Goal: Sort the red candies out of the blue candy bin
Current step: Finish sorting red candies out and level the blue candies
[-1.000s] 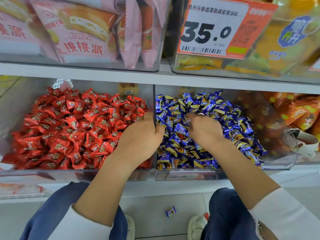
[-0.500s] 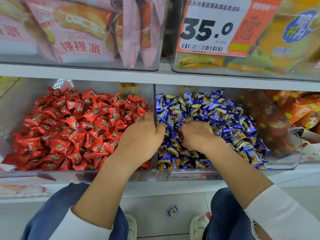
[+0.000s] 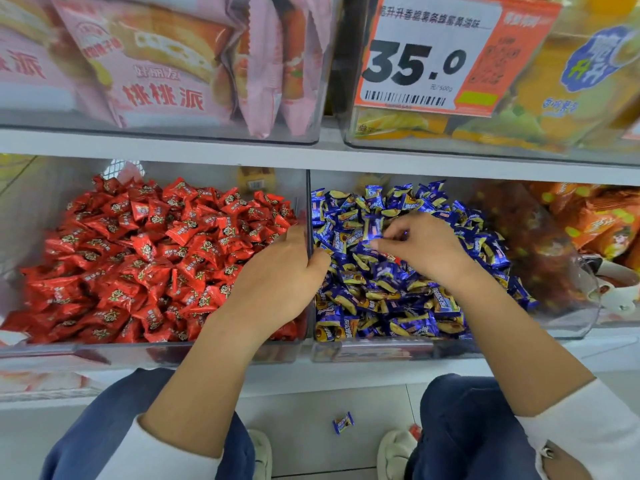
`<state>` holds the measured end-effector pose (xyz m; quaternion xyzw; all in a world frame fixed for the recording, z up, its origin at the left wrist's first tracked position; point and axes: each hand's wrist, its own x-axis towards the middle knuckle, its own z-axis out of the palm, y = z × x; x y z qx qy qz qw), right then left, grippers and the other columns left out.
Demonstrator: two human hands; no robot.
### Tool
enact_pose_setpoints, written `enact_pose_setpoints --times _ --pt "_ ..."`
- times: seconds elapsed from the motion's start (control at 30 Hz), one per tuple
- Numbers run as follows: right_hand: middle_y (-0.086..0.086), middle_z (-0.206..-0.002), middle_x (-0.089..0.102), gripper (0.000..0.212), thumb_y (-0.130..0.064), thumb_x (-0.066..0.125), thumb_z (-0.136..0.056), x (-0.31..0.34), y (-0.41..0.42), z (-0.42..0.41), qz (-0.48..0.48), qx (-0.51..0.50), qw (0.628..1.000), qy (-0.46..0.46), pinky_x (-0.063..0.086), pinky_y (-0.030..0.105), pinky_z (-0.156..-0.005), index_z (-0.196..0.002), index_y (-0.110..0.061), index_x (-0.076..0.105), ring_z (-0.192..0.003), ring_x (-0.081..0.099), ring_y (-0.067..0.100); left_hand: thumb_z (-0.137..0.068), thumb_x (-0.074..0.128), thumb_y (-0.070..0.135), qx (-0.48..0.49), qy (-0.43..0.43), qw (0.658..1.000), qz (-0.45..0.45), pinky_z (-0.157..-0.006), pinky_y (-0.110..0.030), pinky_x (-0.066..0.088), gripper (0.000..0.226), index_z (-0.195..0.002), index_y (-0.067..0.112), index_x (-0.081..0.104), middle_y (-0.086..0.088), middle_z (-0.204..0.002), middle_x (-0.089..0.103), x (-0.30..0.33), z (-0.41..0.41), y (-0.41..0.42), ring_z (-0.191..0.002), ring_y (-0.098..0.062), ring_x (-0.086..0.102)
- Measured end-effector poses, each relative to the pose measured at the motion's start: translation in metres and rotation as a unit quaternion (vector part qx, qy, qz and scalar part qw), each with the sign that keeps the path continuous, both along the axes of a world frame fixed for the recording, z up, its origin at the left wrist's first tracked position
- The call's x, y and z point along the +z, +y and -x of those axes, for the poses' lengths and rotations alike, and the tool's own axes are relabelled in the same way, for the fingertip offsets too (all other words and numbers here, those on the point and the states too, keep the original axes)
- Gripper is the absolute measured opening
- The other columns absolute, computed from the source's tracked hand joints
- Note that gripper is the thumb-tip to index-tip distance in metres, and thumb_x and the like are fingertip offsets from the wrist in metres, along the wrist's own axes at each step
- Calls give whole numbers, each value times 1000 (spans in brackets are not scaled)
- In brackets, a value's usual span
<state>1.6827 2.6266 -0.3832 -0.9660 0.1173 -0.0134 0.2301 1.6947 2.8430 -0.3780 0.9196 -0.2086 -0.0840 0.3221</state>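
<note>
Two clear bins stand side by side on the lower shelf. The left bin [image 3: 20, 209] is heaped with red candies [image 3: 145, 258]. The right bin [image 3: 554, 327] holds blue candies [image 3: 381, 299]. My left hand [image 3: 277, 282] grips the divider wall [image 3: 307, 202] between them, thumb on the blue side. My right hand [image 3: 426, 251] lies on the blue pile with fingers curled, thumb and forefinger close together at a blue wrapper; what they hold is unclear. A sliver of red wrapper [image 3: 398, 260] shows under that hand.
Above, the upper shelf [image 3: 207, 152] carries bins of pink packets [image 3: 166, 64] and a price tag [image 3: 426, 60] reading 35.0. Orange snack packets [image 3: 595, 220] and a white scoop [image 3: 620, 289] sit at the right. One blue candy [image 3: 343, 423] lies on the floor between my knees.
My right hand has drawn left across the blue pile and risen, its fingers now curled on top. Blue candies shifted around it. My left hand has stayed on the divider.
</note>
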Motion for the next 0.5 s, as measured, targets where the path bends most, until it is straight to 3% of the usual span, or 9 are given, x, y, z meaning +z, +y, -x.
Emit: enact_pose_setpoints --times 0.1,0.17,0.3,0.4,0.5 --pt "-8 -67 56 27 -42 71 -79 4 -2 7 -90 -37 995 -15 38 26 -61 -68 -19 62 -65 52 7 -97 32 49 26 -26 999 -31 -101 -37 35 56 -144 20 28 -8 -144 38 1 2 -1 -129 -26 38" --pt "-8 -59 52 30 -39 70 -80 8 0 10 -150 -52 987 -35 38 22 -60 -67 -14 62 -55 50 0 -98 32 49 53 -84 995 -9 -110 -34 23 62 -148 15 20 -9 -151 29 4 5 -2 -137 -26 27" --pt "-7 -46 50 30 -31 67 -84 24 20 18 -270 -24 960 -70 39 14 -51 -62 -12 59 -44 47 3 -93 39 47 32 -179 978 103 -95 -22 29 52 -137 19 45 -1 -130 54 8 6 -5 -120 -17 42" --pt "-9 -44 52 24 -19 64 -87 31 42 22 -365 32 927 -87 35 10 -42 -66 -9 60 -40 44 0 -87 43 56 -2 -187 975 120 -89 -26 35 53 -128 24 55 10 -110 65 8 9 -9 -108 -10 47" --pt "-8 -46 55 18 -15 62 -88 33 54 24 -398 73 908 -109 37 9 -46 -73 -5 62 -42 47 0 -82 51 56 -2 -181 972 148 -85 -29 41 48 -118 28 62 12 -99 68 6 12 -13 -96 -8 51"
